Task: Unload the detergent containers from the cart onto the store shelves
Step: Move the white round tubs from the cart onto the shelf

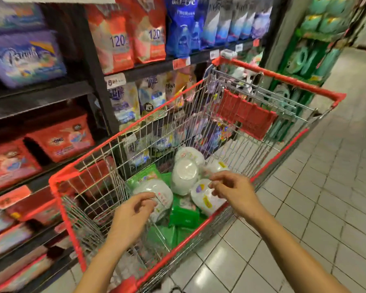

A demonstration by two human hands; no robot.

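Over the red-rimmed cart (279, 155), your left hand (133, 210) and right hand (232, 192) hover loosely curled, holding nothing, just above its white detergent tubs (184, 176)

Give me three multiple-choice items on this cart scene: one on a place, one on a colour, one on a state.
1. Where do the white tubs lie?
A) on the floor
B) in the cart
C) on the top shelf

2. What colour is the cart's rim?
A) blue
B) red
C) yellow

3. What are the left hand and right hand doing?
A) gripping the cart's handle
B) reaching over the tubs, lifting none
C) carrying a bag

Key:
1 B, the tubs sit among green packs inside the wire basket.
2 B, red trim runs round the top.
3 B, both hands hang above the tubs, fingers loosely curled.
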